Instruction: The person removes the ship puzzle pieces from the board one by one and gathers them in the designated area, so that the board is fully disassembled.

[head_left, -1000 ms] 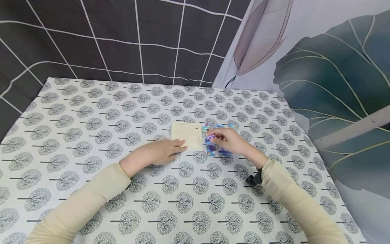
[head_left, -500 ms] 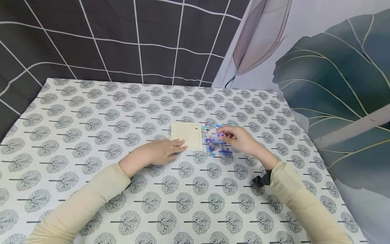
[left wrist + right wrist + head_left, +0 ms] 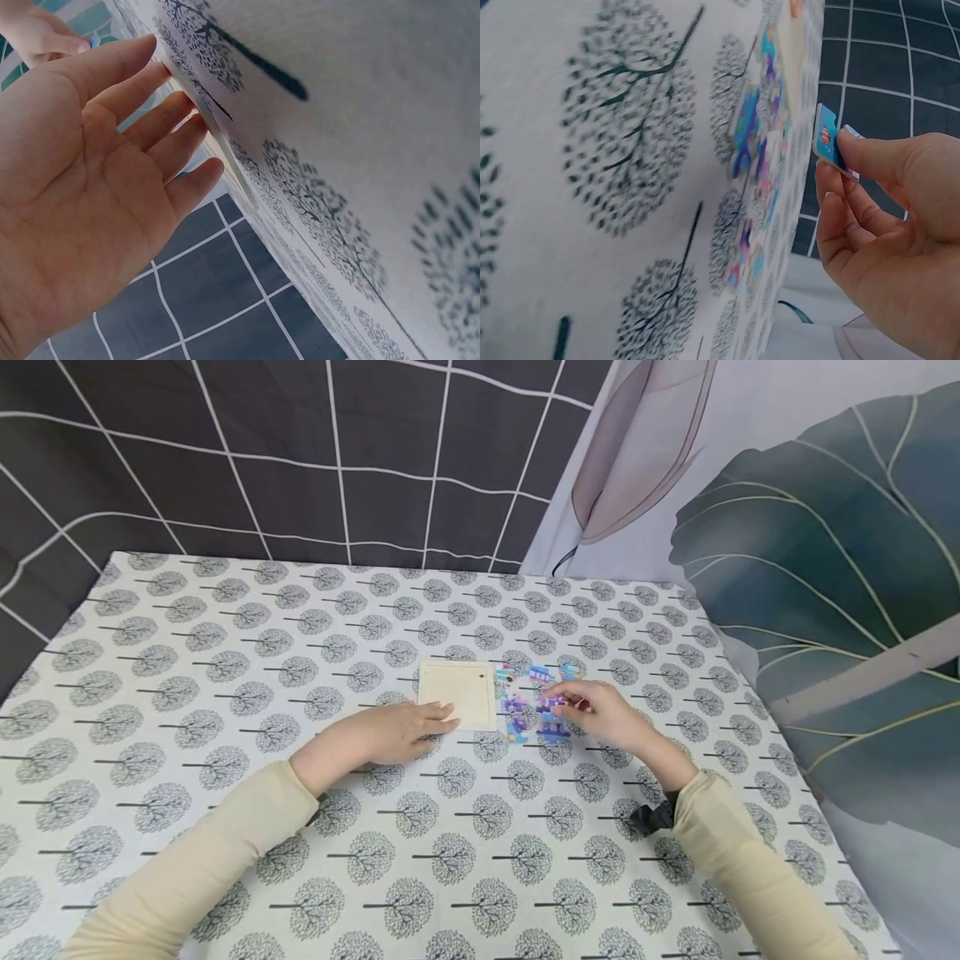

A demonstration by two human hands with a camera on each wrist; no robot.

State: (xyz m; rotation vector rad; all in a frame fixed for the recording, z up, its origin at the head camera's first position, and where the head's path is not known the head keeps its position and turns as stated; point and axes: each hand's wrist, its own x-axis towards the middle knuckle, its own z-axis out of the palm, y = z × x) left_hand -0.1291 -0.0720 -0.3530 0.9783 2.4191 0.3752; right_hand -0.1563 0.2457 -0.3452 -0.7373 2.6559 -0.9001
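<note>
A cream, square puzzle tray [image 3: 468,689] with a raised border lies on the table, a small dark spot near its top right corner. My left hand [image 3: 401,732] rests on its lower left part with fingers extended; the left wrist view shows the palm and straight fingers at the tray's edge. To the tray's right lie several colourful jigsaw pieces [image 3: 517,732], in blue, purple and pink. Over their right side is my right hand [image 3: 603,718]. In the right wrist view, its thumb and fingers pinch a blue jigsaw piece [image 3: 826,133] with an orange mark, raised off the cloth.
A white cloth [image 3: 450,860] printed with dark trees covers the table. Behind it hangs a dark curtain [image 3: 285,460] with white grid lines. A pale curtain with large leaves [image 3: 817,568] stands along the right side.
My right hand has shifted to the right and slightly nearer, uncovering more of the loose pieces. My left hand stays in place on the tray.
</note>
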